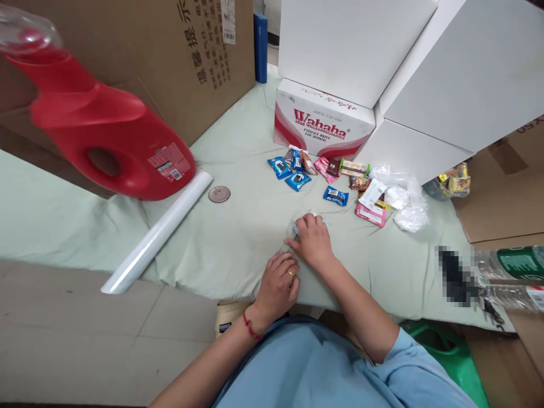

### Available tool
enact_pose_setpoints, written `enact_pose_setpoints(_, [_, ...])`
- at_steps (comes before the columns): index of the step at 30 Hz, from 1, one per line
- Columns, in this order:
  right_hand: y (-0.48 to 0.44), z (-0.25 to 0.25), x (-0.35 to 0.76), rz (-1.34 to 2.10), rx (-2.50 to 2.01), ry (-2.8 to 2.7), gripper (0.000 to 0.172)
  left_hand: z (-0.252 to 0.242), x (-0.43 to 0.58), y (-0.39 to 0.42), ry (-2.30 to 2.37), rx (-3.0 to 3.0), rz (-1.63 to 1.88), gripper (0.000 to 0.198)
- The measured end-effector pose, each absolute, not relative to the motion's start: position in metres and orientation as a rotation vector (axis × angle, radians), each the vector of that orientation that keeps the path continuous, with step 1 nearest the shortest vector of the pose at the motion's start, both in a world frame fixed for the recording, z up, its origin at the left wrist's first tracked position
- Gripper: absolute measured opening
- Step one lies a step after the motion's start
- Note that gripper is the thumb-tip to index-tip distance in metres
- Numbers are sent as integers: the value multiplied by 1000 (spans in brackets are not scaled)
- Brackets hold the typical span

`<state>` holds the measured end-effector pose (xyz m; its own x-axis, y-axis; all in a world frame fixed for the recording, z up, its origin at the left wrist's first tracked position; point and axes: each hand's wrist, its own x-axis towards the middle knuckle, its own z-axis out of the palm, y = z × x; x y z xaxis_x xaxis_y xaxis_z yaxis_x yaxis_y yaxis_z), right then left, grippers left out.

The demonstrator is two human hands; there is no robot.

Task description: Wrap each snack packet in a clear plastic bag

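Note:
Close to the table's front edge, my two hands work together on a small clear plastic packet (pixel 290 233) with bits of blue and yellow on it. My right hand (pixel 314 240) covers most of it, fingers bent down and thumb tucked towards the left. Just below, my left hand (pixel 277 284), with a ring and a red wrist cord, has its fingers curled at the packet's lower end. What lies under the fingers is hidden. Beyond the hands, a blue snack packet (pixel 335 196) lies apart, and several other wrapped snacks (pixel 297 180) are scattered farther back.
A red jug (pixel 110 136) and a white roll (pixel 157 232) lie at left, near a round brown disc (pixel 219 194). Behind stand a Wahaha carton (pixel 321 122) and white boxes (pixel 352 45). Crumpled clear bags (pixel 411 215) and plastic bottles (pixel 512 296) are on the right.

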<state>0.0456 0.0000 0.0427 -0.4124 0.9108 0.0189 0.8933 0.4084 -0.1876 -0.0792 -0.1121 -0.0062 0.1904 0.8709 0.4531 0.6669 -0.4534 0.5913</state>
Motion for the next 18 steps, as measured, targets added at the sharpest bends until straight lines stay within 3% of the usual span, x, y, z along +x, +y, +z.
enact_pose_setpoints(3, [-1, 38, 54, 286, -1665, -2446, 16, -9, -81, -112, 1492, 2135, 1118, 28])
enact_pose_setpoints(7, [-5, 46, 82, 404, -1592, -2176, 21, -13, -78, -110, 1468, 2163, 1151, 27])
enact_pose_setpoints(10, [-11, 53, 112, 728, -1488, -1705, 18, -10, -78, -111, 1399, 2032, 1280, 28])
enact_pose_setpoints(14, [-22, 50, 142, 1264, -1327, -1059, 39, 5, -75, -110, 1422, 1443, 1324, 22])
enact_pose_setpoints(18, [-41, 35, 147, 1567, -1236, -785, 46, 23, -59, -99, 1159, 746, 1185, 54])
